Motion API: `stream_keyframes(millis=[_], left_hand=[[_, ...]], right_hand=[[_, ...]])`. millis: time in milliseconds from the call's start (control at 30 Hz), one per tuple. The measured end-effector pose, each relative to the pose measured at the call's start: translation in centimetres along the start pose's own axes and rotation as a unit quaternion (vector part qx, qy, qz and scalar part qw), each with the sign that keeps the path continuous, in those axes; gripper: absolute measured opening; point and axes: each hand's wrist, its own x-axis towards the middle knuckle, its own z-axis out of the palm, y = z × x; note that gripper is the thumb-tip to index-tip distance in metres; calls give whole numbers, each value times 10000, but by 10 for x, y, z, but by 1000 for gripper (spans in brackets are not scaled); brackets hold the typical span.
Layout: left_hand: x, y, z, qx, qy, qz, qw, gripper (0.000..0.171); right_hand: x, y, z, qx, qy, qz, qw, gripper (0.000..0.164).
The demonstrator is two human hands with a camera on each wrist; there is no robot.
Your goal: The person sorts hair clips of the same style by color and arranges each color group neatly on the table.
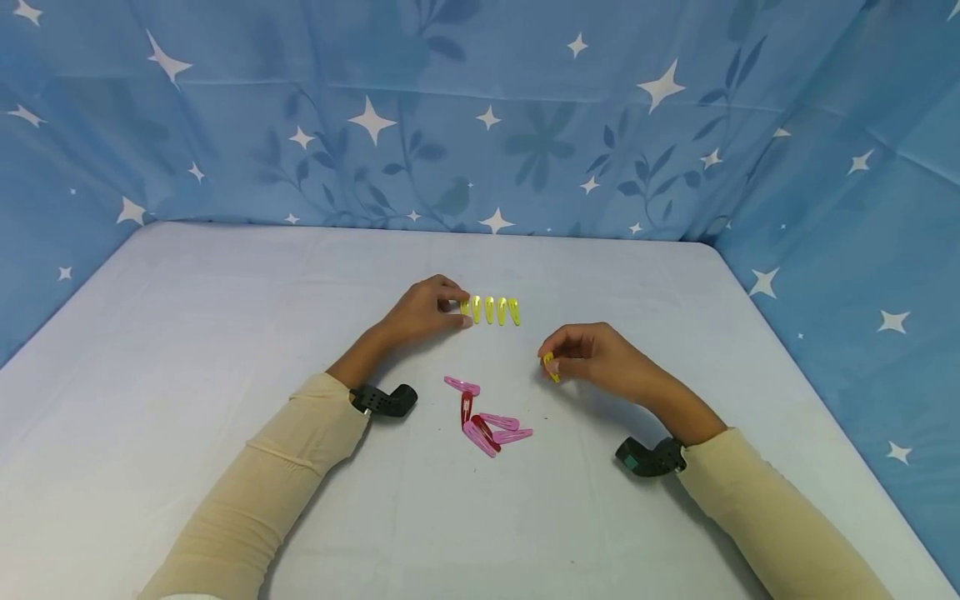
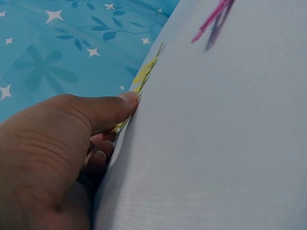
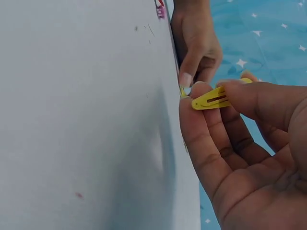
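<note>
A row of yellow hair clips (image 1: 490,310) stands side by side on the white table. At the row's left end my left hand (image 1: 426,312) pinches the outermost yellow clip between thumb and fingers, close on the cloth. In the left wrist view the thumb (image 2: 112,111) partly hides the clips. My right hand (image 1: 600,360) is to the right of the row and nearer me. It grips another yellow hair clip (image 3: 211,99) between thumb and fingertips, the narrow end sticking out. Below the row lies a loose group of pink hair clips (image 1: 480,439) and red hair clips (image 1: 467,410), some overlapping.
A white cloth covers the table (image 1: 225,333). Blue star-patterned curtains (image 1: 450,125) hang along its back and sides. Each wrist wears a dark camera band, seen at the left wrist as a black mount (image 1: 386,401).
</note>
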Motion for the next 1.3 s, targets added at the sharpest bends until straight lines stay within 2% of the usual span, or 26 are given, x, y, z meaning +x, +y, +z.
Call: stream_keyframes(millis=[367,633,1100,1300], left_hand=[[1,0,0,-8,6,19,10000,44],[1,0,-1,-65,-20,78,9999,45],[1,1,-1,-96,-22,17,9999,44],[1,0,-1,-114,-22,-19,9999,45]], right_hand=[[11,-3,-10,-102,325,-20,9994,19],[22,-14,-18,-721,605,-285,9951,13],[47,-8,-22,-330,585,17,9977,21],[56,-7,-23,-524,787,38,9955,20]])
